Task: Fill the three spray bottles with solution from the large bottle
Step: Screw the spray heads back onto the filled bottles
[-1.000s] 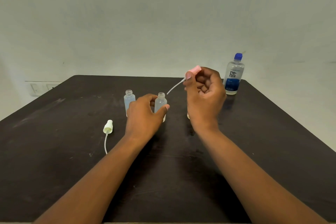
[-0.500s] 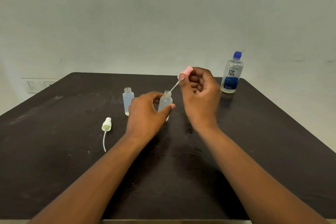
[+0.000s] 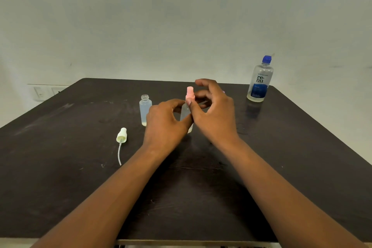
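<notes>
- A pale, bare wall stands behind a dark bench with scuffed marks; its far edge runs under the wall, and a wall socket shows past its far-left corner.
- Left of centre a cream sprayer lies on its side, cap toward the far edge, its thin tube trailing toward the near edge.
- Just right of it an open bottle stands upright, neck bare, with clear liquid inside.
- The left hand grips the middle bottle near the bench's centre, fingers curled round its body, holding it upright.
- A pink sprayer sits on that bottle's neck, long axis vertical, nozzle up; whether its tube is fully down inside is hidden.
- The right hand pinches the pink sprayer's collar between thumb and a finger, the other fingers loosely curled above.
- At the far-right corner the large bottle stands upright with its blue cap on, well apart from the hands.
- The third spray bottle cannot be made out; it may be hidden behind the right hand.
- Step in hand, as I judge it: capping the middle bottle. Next calls for twisting the collar tight while the left hand braces the body, then fitting the cream sprayer to the open bottle.
</notes>
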Available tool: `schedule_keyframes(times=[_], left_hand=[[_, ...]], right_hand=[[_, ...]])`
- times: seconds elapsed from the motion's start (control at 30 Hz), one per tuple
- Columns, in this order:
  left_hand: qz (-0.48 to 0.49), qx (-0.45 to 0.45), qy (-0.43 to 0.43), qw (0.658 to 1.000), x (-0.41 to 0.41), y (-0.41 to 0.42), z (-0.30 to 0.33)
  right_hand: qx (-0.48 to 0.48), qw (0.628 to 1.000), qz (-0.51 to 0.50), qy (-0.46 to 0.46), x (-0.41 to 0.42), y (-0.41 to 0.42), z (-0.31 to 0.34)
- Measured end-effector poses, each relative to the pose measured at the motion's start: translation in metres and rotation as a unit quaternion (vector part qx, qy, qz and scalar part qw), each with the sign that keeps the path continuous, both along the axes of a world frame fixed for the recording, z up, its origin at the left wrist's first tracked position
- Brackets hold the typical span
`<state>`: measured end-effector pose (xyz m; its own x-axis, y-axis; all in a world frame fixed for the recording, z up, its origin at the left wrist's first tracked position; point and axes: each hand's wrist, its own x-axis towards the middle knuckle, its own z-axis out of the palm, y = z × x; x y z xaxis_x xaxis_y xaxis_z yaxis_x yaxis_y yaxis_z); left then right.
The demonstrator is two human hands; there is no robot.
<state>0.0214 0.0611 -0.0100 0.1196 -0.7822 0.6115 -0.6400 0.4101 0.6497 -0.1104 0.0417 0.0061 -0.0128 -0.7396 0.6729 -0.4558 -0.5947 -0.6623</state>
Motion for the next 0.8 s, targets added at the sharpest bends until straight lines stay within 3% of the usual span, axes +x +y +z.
schedule_keyframes(times=[0.57,0.8], left_hand=[[0.006,-0.019,0.012,1.000,0.0010,-0.0030,-0.0040],[-0.007,-0.010,-0.010,1.000,-0.0013,0.0016,-0.0030]], right_hand=[[-0.040,0.998,-0.050,0.026,0.0024,0.0051,0.0020],[-0.061,0.996,0.013,0.061,-0.0018,0.0029,0.0027]])
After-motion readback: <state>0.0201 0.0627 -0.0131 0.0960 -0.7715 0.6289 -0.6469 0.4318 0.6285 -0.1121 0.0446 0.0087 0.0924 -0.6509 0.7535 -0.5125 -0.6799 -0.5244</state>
